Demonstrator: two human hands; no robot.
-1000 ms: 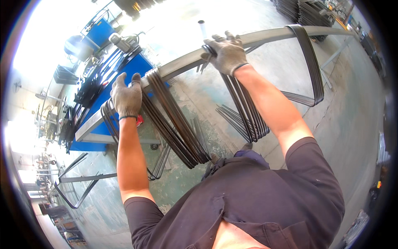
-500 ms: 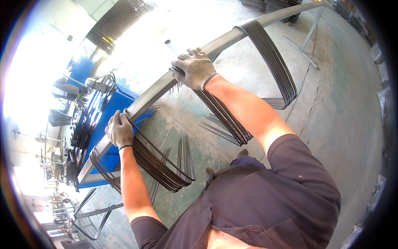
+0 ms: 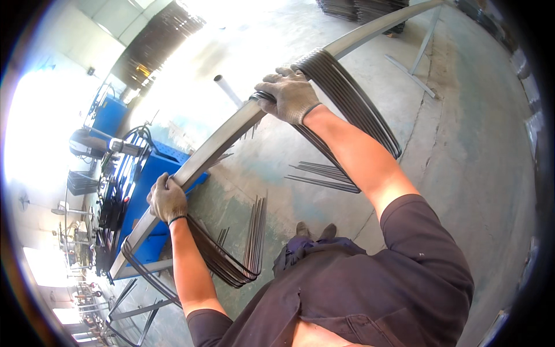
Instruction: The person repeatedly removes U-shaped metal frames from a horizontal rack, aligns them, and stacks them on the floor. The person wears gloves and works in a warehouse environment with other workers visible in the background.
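Clamping bent black metal rods point(image 3: 316, 141) is the grey-gloved right hand point(image 3: 289, 97); whether the grey-gloved left hand point(image 3: 167, 199) grips, I cannot tell.

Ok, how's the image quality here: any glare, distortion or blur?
Head view: glare washes out the far floor and left background; head view: the metal rail bows toward the dark fisheye rim; head view: left hand and right hand look reasonably sharp.
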